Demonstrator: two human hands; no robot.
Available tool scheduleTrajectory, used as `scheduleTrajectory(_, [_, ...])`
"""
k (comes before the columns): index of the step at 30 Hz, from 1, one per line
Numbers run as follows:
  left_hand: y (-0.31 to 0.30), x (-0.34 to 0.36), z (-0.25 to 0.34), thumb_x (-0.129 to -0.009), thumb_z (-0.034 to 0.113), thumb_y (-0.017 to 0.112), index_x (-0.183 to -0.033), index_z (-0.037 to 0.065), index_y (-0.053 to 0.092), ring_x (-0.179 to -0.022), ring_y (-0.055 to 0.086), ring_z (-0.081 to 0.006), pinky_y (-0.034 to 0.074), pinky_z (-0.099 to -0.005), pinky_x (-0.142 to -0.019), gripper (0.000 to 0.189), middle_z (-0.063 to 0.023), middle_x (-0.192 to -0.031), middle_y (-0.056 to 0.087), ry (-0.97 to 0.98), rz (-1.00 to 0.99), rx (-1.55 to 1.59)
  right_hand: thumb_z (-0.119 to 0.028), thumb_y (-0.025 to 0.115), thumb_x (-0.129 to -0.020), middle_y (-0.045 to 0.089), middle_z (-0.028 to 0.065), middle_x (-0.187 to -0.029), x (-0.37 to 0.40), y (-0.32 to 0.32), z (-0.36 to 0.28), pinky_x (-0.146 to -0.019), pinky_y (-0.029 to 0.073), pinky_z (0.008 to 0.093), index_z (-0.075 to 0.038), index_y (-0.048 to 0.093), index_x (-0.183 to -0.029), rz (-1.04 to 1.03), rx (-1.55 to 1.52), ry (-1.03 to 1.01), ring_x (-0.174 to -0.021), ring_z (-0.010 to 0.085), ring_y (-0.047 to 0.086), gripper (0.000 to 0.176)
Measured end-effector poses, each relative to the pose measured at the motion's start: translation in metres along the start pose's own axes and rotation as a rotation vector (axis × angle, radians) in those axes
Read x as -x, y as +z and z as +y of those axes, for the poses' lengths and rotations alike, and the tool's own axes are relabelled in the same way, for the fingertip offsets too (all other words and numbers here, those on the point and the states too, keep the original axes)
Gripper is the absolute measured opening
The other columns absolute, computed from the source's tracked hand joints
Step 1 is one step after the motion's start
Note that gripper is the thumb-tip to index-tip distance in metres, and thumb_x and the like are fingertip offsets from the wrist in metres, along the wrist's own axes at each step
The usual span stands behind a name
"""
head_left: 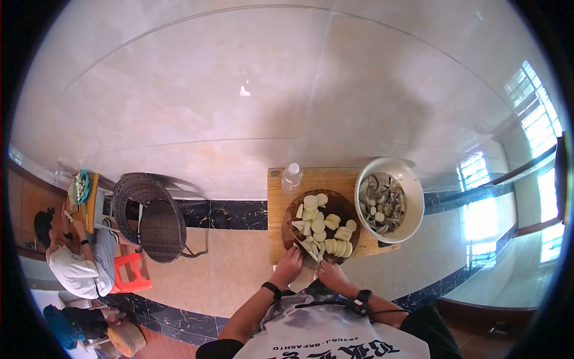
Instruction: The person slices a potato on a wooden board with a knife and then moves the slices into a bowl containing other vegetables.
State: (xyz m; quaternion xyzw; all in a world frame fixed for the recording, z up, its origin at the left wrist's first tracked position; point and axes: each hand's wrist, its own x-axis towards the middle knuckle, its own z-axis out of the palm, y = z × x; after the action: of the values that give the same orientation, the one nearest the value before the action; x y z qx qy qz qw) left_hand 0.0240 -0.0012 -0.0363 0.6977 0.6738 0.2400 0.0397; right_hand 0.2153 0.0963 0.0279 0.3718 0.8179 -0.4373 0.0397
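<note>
A round brown cutting board (291,218) carries pale vegetable slices (317,224), some in overlapping rows and some cut into narrow strips. My right hand (333,279) is closed at the board's near edge around what looks like a knife (306,250), its thin blade slanting up and left across the strips. The knife's handle is hidden in my fingers. Just left of it, my left hand (289,267) has its fingers bent together at the board's rim, beside the blade and strips. What those fingers pinch is too small to make out.
A wooden table (281,184) stands against the tiled wall, bearing a clear bottle (292,178) and a white bowl (411,227) of cut pieces. Left are a wicker chair (162,224), a red stool (131,274) and a person (78,269) working at another table. Another person sits lower left.
</note>
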Motion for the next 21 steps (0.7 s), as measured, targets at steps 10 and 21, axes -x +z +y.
scheduleTrajectory(10, [-0.004, 0.017, 0.004, -0.082, 0.011, 0.059, -0.111, -0.005, 0.068, -0.123, 0.055, -0.0360, 0.050, -0.0421, -0.101, 0.034, -0.0194, -0.123, 0.060, -0.055, -0.030, 0.063, -0.019, 0.060, -0.092, 0.062, 0.0310, -0.074, 0.002, 0.005, -0.010, -0.064, 0.047, 0.0611, 0.001, 0.057, -0.091, 0.123, -0.026, -0.053, -0.074, 0.0547, 0.060, 0.021])
scheduleTrajectory(21, [-0.006, 0.017, 0.006, -0.083, 0.011, 0.059, -0.106, -0.009, 0.068, -0.126, 0.053, -0.0378, 0.049, -0.0431, -0.104, 0.032, -0.0224, -0.126, 0.059, -0.055, -0.049, 0.001, -0.021, 0.055, -0.094, 0.064, 0.0341, -0.080, 0.009, 0.006, -0.016, -0.071, 0.049, 0.0630, 0.003, 0.056, -0.104, 0.004, -0.017, -0.002, -0.080, 0.0555, 0.062, 0.026])
